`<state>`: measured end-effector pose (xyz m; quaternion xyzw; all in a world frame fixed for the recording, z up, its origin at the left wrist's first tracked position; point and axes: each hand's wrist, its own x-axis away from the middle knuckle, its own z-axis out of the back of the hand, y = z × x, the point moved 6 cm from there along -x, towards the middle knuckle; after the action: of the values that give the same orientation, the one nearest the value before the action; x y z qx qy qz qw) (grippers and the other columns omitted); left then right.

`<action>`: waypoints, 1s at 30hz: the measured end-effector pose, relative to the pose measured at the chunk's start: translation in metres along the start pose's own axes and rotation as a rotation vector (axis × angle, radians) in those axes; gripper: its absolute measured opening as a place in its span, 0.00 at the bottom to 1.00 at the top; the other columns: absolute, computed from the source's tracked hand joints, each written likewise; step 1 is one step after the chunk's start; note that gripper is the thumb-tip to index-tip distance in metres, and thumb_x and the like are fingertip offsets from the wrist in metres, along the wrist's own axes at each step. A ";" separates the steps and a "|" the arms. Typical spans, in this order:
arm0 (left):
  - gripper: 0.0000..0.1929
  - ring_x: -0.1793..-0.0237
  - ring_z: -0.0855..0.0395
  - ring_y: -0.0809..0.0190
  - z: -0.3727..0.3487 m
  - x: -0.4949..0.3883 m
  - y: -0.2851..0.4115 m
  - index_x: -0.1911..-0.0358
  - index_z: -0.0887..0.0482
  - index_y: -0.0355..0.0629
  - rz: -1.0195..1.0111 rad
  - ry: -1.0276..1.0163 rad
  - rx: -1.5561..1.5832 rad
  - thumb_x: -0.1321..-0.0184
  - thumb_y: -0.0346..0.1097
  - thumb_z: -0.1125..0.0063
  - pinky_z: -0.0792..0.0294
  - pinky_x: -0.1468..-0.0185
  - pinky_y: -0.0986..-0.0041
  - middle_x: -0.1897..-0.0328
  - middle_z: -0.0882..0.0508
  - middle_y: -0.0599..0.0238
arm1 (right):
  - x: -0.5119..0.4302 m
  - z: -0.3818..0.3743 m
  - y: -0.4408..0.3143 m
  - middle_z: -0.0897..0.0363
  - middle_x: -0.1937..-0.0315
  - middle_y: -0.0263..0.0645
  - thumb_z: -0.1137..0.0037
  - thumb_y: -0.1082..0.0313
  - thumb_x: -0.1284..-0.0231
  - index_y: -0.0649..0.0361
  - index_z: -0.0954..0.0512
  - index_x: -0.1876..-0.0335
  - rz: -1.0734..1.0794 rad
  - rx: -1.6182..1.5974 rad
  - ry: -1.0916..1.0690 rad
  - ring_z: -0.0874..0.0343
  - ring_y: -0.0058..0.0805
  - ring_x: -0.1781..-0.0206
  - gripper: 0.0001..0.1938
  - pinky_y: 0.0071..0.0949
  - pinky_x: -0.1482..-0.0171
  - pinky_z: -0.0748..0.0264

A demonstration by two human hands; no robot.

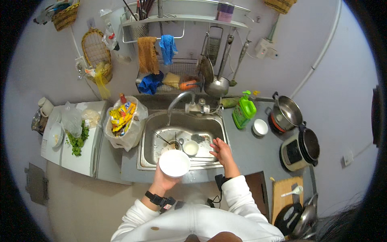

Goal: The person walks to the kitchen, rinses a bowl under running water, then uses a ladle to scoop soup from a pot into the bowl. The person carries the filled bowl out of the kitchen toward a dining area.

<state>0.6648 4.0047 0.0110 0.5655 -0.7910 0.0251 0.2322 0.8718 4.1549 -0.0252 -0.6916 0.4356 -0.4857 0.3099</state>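
My left hand point(164, 178) holds a white bowl point(174, 163) over the front rim of the stainless steel sink point(142, 157). Nothing is in my right hand point(222, 152), which hovers over the sink's right side with its fingers spread. A smaller bowl point(191, 148) with whitish liquid stands in the basin. Beside it are a spoon point(181, 141) and dark chopsticks point(160, 137), partly hidden behind the held bowl. Dark scraps point(198, 138) lie near the back of the basin. The curved faucet point(178, 98) reaches over the sink; I cannot tell whether water runs.
Left of the sink stand a bag of colourful packets point(122, 118) and leafy greens point(77, 140). To the right are a green pump bottle point(244, 112), a small white bowl point(260, 127), a steel pot point(287, 112) and an electric cooker point(297, 151). Ladles point(217, 86) hang behind.
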 end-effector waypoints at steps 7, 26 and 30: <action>0.33 0.47 0.33 0.56 0.028 -0.044 0.041 0.45 0.34 0.55 -0.208 0.320 -0.022 0.47 0.69 0.70 0.37 0.55 0.64 0.43 0.31 0.64 | -0.139 -0.051 -0.011 0.35 0.53 0.35 0.55 0.55 0.41 0.58 0.36 0.46 -0.142 0.080 -0.076 0.34 0.29 0.51 0.21 0.34 0.60 0.26; 0.32 0.43 0.34 0.52 0.140 -0.222 0.131 0.42 0.39 0.47 -0.168 0.325 0.049 0.42 0.64 0.68 0.39 0.43 0.58 0.43 0.32 0.57 | -0.192 -0.116 0.127 0.30 0.57 0.39 0.57 0.49 0.41 0.54 0.35 0.49 -0.601 0.164 -0.071 0.33 0.35 0.51 0.21 0.50 0.51 0.33; 0.30 0.55 0.26 0.49 0.151 -0.240 0.127 0.45 0.35 0.47 0.094 0.314 -0.068 0.41 0.62 0.69 0.28 0.67 0.47 0.52 0.26 0.57 | -0.177 -0.151 0.174 0.29 0.56 0.47 0.57 0.65 0.42 0.63 0.40 0.47 -0.802 -0.283 -0.217 0.26 0.42 0.54 0.19 0.39 0.57 0.23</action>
<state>0.5591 4.2169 -0.1899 0.5087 -0.7709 0.0973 0.3706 0.6511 4.2393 -0.1940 -0.8887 0.1598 -0.4277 0.0426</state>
